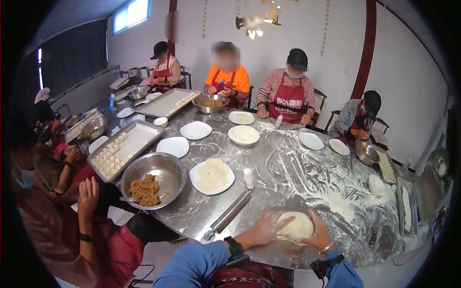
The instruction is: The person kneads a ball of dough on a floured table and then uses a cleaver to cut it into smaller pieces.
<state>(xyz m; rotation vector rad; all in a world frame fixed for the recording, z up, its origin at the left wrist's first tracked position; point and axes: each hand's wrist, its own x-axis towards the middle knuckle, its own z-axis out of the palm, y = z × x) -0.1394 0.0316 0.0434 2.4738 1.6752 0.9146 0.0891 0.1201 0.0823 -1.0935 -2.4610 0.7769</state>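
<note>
Your left hand point(265, 229) and right hand point(320, 235), both grips wide, press a dough lump point(296, 225) at the near edge of the floured worktop point(288, 168) (not yet rolled); rolling pin point(228, 215) idle, flattened rounds point(212, 175) plated beyond.

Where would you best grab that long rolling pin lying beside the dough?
Take the rolling pin around the middle of its shaft, coming down from above with fingers across its narrow width. It lies flat and slanted on the table, with bare surface along both long sides there. The left hand, pressed on the dough, is the closer one, probably.
</note>
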